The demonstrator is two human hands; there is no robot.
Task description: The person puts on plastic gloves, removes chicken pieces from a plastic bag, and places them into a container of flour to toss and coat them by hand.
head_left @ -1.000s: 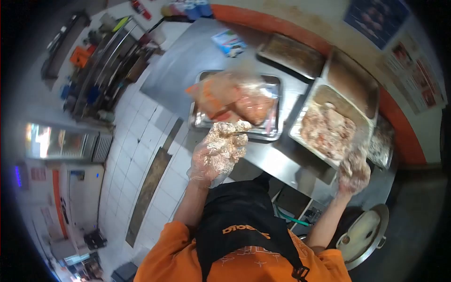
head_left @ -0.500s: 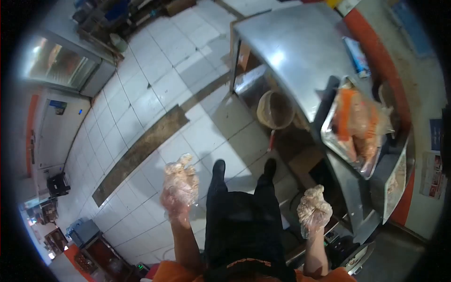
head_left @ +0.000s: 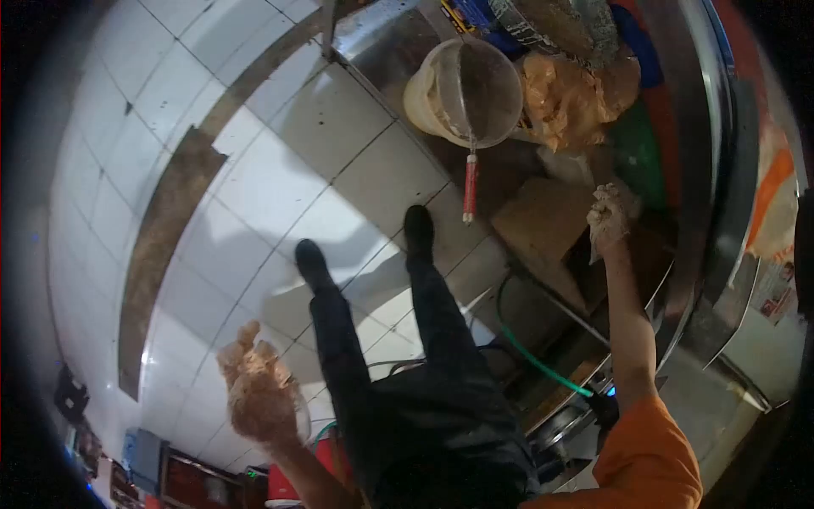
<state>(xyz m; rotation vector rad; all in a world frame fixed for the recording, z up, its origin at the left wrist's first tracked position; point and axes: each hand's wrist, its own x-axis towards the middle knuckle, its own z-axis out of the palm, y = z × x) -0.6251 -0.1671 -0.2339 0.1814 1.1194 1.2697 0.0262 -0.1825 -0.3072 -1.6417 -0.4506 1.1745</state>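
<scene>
My left hand (head_left: 261, 390), in a clear plastic glove caked with pale flour-like coating, hangs over the tiled floor at lower left. Its fingers are loosely spread with nothing between them. My right hand (head_left: 609, 219), coated the same way, reaches in under the metal counter. Its fingers look curled, and what they hold, if anything, is hidden. Close by it are a whitish translucent plastic bag (head_left: 572, 165) and a brown cardboard piece (head_left: 538, 225). Beyond these lies a crumpled orange-tan plastic bag (head_left: 572, 97).
A cream bucket (head_left: 424, 97) on the low shelf has a red-handled tool (head_left: 470, 188) against its front. The counter's metal edge (head_left: 721, 170) runs along my right. A green hose (head_left: 543, 365) crosses near my legs, and a red container (head_left: 297, 479) stands at lower left.
My right hand has moved forward and in below the counter. My left hand has dropped lower and leftward in view. The view has turned toward the lower shelf.
</scene>
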